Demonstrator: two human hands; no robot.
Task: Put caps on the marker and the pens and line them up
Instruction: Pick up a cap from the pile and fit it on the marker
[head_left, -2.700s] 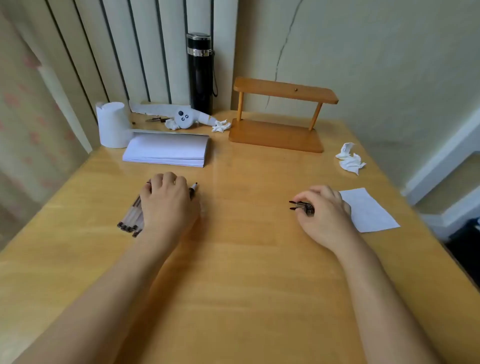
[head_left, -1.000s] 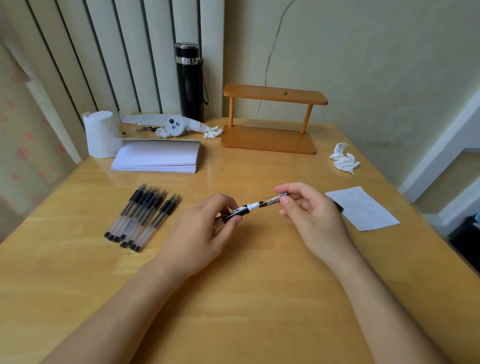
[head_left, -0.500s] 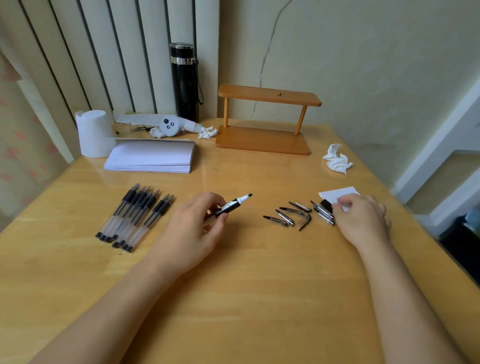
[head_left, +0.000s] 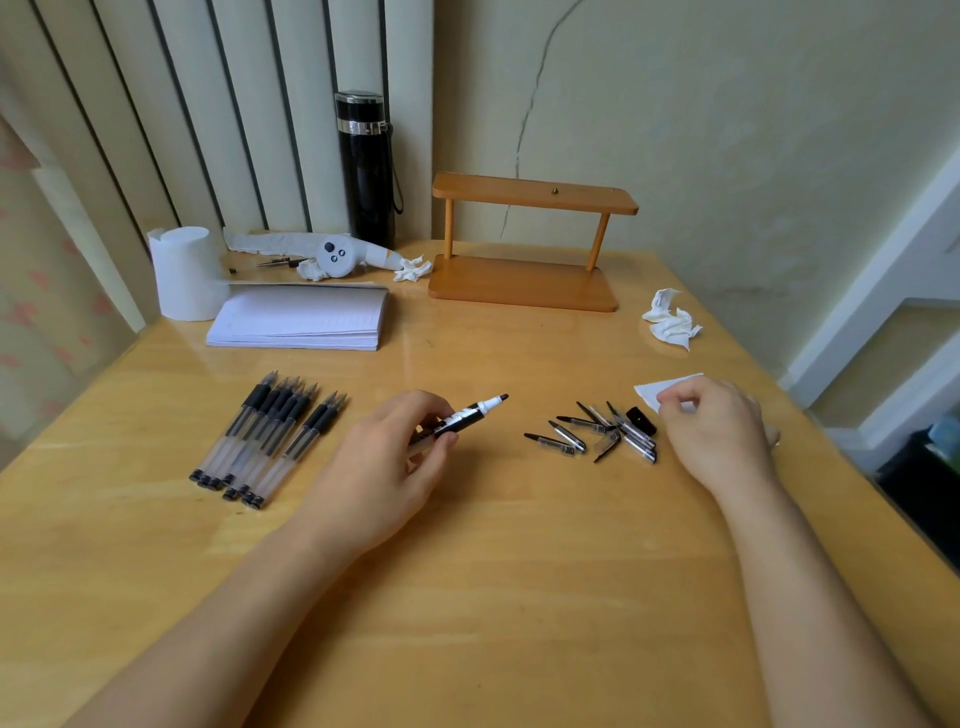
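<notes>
While clamped in the left hand (head_left: 384, 467), marker (head_left: 470, 415) tip aimed right at the black marker cap (head_left: 640, 420); right hand (head_left: 719, 431) nearest it, loosely curled, empty.

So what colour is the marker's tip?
Dark, on a white collar: the marker in the left hand, head view.

View: single, head-worn | Faces: forward and down over wooden table (head_left: 519, 571) | Range: near, forearms entering from bottom edge | Far limit: wooden stand (head_left: 524, 244) against wall behind table | Shared views: not applicable, one camera
</notes>
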